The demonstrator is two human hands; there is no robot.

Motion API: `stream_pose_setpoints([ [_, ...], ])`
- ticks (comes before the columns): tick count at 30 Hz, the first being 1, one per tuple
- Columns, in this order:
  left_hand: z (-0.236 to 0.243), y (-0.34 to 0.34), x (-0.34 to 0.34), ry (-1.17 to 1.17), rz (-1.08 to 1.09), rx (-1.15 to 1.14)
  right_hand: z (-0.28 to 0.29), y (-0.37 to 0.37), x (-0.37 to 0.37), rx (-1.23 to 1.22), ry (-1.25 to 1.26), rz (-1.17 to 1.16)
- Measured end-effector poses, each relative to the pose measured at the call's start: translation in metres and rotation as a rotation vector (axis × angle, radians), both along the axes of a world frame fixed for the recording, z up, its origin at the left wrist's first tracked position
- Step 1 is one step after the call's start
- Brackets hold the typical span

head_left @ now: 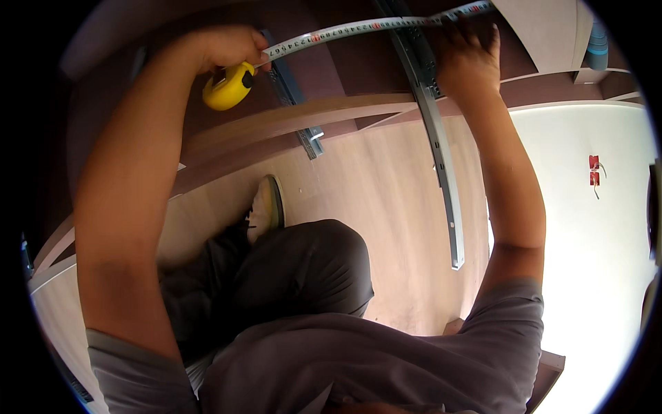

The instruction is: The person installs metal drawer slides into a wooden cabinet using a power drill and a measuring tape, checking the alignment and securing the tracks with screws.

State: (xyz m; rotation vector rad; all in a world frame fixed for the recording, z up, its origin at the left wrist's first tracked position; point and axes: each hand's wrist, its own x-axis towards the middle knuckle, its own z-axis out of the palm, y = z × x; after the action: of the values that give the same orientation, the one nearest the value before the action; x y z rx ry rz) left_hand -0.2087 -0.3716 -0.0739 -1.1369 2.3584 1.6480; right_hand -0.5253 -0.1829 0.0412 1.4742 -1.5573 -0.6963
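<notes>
My left hand (231, 52) is closed around the end of a yellow tape measure (227, 90), at the upper left. Its metal blade (345, 29) runs rightward across the dark cabinet interior. My right hand (470, 62) has its fingers spread against the dark surface, fingertips touching or just below the blade; their tips are partly in shadow. Beside that hand, a long metal drawer slide (441, 179) extends down toward me. A shorter slide (289, 93) lies under my left hand, crossed by a wooden strip (345, 108).
A pale wood floor (386, 172) lies below, with my shoe (265, 207) and bent knee on it. At the right are a white wall (579, 262) with red boxes and loose wires (594, 169), a blue-grey cylindrical object (597, 48) and a panel edge (555, 372) low down.
</notes>
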Motion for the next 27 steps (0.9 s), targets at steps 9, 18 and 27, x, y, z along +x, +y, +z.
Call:
stream_pose_setpoints([
  [9, -0.018, -0.016, 0.000, -0.067, 0.102, -0.188, 0.014, -0.090, -0.010, -0.171, -0.536, 0.292],
  [18, -0.020, -0.015, -0.006, -0.049, 0.094, -0.329, 0.023, -0.102, 0.018, -0.177, -0.714, 0.331],
  [27, -0.027, -0.026, -0.002, -0.231, 0.038, -0.532, 0.012, -0.129, 0.039, -0.072, -0.614, 0.191],
])
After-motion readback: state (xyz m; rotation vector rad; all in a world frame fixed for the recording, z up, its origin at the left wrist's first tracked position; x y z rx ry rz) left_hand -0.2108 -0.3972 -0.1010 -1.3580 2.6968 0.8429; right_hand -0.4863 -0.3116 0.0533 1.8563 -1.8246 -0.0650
